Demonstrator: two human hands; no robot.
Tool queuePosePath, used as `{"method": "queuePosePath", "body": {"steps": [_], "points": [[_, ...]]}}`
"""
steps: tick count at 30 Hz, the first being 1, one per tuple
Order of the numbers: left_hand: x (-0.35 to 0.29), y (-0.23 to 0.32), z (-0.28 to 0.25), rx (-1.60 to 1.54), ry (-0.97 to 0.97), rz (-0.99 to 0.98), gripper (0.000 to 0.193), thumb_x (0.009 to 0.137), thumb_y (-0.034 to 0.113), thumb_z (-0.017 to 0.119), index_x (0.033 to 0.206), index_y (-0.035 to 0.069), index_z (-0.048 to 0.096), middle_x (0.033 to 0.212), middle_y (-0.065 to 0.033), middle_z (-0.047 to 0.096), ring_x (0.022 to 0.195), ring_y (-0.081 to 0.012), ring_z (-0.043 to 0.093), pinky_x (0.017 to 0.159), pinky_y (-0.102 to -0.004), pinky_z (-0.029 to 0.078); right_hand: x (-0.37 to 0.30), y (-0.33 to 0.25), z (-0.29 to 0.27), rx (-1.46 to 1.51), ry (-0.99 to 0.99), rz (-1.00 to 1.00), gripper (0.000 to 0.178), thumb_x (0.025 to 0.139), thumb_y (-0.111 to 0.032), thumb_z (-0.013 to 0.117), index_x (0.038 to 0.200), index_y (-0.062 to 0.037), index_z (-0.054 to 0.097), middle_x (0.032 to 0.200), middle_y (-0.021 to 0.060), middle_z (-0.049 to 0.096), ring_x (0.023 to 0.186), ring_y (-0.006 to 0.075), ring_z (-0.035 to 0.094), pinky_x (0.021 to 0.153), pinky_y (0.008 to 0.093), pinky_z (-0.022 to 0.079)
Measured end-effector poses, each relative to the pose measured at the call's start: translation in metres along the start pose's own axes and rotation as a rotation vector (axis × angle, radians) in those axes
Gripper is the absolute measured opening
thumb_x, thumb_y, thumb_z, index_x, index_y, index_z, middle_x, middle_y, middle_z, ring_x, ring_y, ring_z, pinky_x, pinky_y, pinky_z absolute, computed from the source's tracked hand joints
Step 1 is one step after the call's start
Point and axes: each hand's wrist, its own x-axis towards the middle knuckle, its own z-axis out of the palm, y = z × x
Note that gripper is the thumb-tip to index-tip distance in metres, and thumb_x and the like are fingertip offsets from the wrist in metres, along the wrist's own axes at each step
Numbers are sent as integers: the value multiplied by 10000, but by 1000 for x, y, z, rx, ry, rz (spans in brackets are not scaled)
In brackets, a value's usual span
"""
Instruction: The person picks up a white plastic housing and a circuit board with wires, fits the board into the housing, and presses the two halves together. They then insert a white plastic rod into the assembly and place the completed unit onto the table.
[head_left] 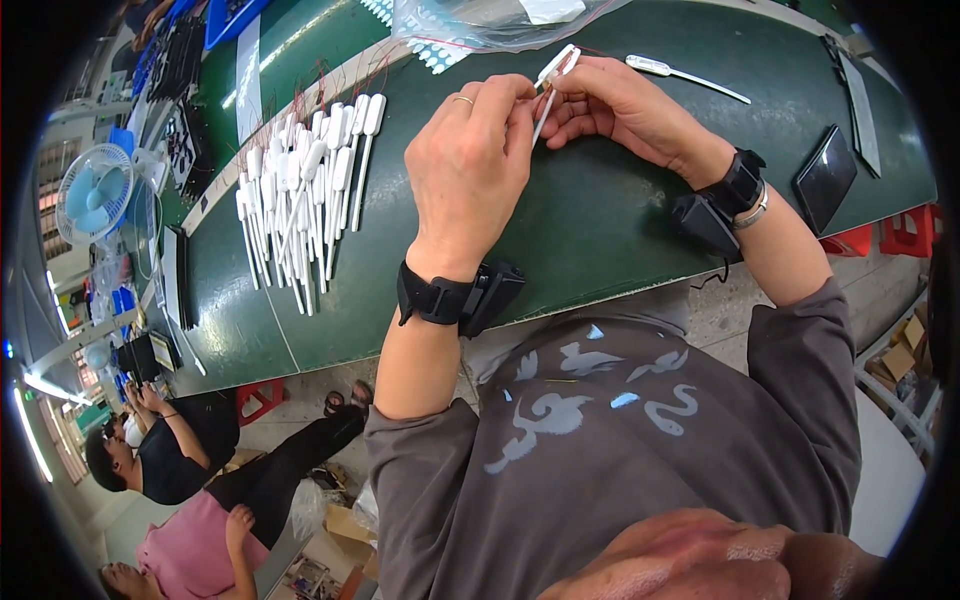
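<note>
Above the green table, both my hands meet at a slim white plastic stick with a wider, slotted head [557,64]. My left hand [462,160] pinches it near the head, fingers curled. My right hand [630,108] is closed on it from the other side, with thumb and forefinger near the head. The stem slants down between the hands. A thin red wire runs by the head; fingers hide where it joins. To the right lies a similar white stick [690,77]. On the left is a pile of several such white sticks [305,180], with thin red wires at their heads.
A clear plastic bag [470,22] lies at the table's far edge, beside blue-dotted sheeting [440,55]. A black phone-like slab [827,180] rests at the right. A blue fan [95,193] stands far left. Co-workers [205,535] sit at the lower left, near red stools [260,398].
</note>
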Motion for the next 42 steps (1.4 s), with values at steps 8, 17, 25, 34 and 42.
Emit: {"method": "queuePosePath", "body": {"steps": [8, 17, 25, 34, 42], "points": [[-2, -3, 0, 213, -28, 96, 174, 812, 55, 685, 982, 81, 710, 990, -32, 669, 934, -230, 630, 757, -359, 511, 2, 3, 6, -69, -19, -9, 292, 1017, -249, 555, 1180, -9, 590, 1055, 96, 677, 944, 151, 674, 884, 288, 559], [-2, -4, 13, 226, 85, 130, 154, 795, 86, 701, 945, 61, 717, 1027, -47, 661, 1031, -265, 603, 868, -399, 488, 4, 8, 5, -96, -17, -70, 321, 1023, -261, 563, 1212, -3, 584, 1110, 81, 665, 966, 139, 670, 893, 279, 552], [1, 7, -1, 354, 25, 64, 149, 811, 89, 694, 955, 56, 711, 1014, -55, 655, 1041, -270, 602, 875, -393, 488, 3, 7, 5, -48, 3, -106, 326, 1005, -240, 591, 1228, -2, 580, 1129, 94, 665, 970, 139, 668, 897, 276, 550], [-2, -5, 8, 395, 107, 142, 137, 827, 72, 675, 955, 28, 689, 996, -79, 657, 936, -273, 593, 821, -398, 494, 3, 10, 1, -30, 52, -160, 296, 994, -228, 605, 1207, -24, 578, 1083, 76, 655, 901, 114, 634, 839, 271, 550], [0, 11, -4, 393, -32, 7, 142, 843, 41, 654, 979, 5, 676, 1048, -103, 669, 1008, -281, 611, 800, -359, 521, 1, 11, -2, 19, 40, -200, 304, 1014, -272, 559, 1198, -30, 578, 1092, 64, 641, 894, 116, 605, 801, 288, 543]]}}
